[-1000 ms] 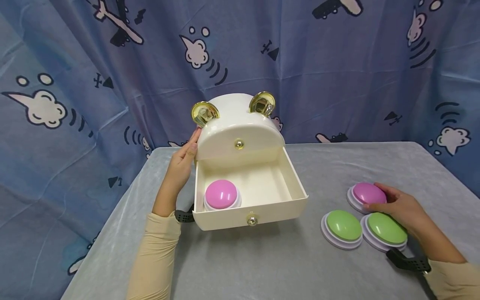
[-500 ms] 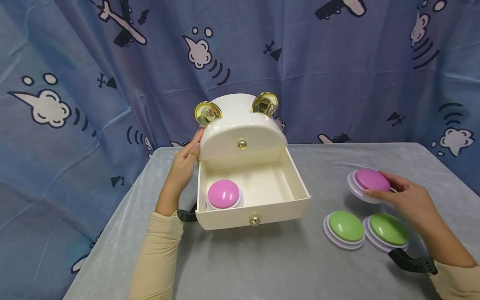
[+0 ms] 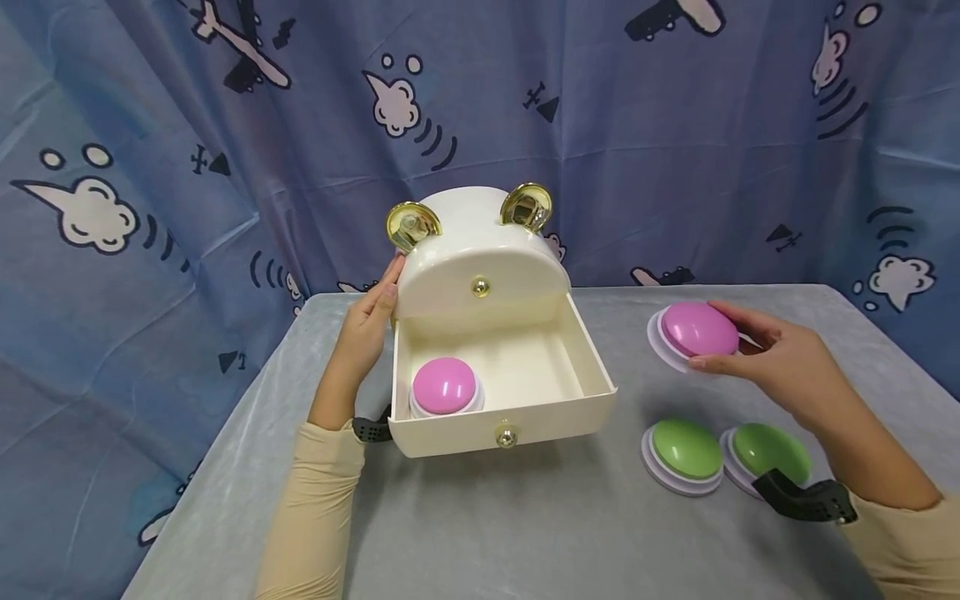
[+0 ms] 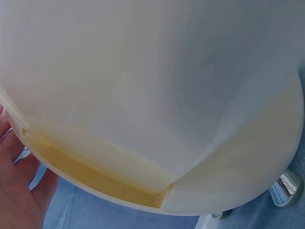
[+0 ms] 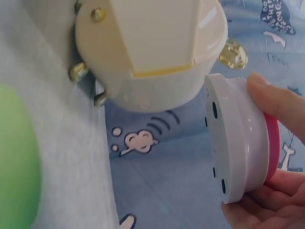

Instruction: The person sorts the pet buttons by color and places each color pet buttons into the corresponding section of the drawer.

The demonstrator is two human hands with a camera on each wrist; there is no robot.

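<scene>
On the table stands a white drawer box [image 3: 480,250] with two gold ear-shaped parts and gold knobs. Its drawer [image 3: 536,358] is pulled out, with one pink push button [image 3: 444,385] in the front left corner. My left hand [image 3: 360,337] rests along the box's left side, fingers extended. In my right hand [image 3: 791,367] a second pink push button [image 3: 697,327] is pinched by the edges, raised over the table and tilted. The right wrist view shows holes in its white base [image 5: 233,143]. Two green push buttons [image 3: 684,448] lie side by side below that hand.
A grey cloth covers the table [image 3: 570,517]. Behind it hangs a blue patterned curtain [image 3: 465,100]. The right wrist strap [image 3: 802,500] overlaps the farther-right green push button [image 3: 771,452] in the head view.
My right hand has lifted the pink push button off the table and carried it up and leftward toward the box. The left hand has stayed against the box.
</scene>
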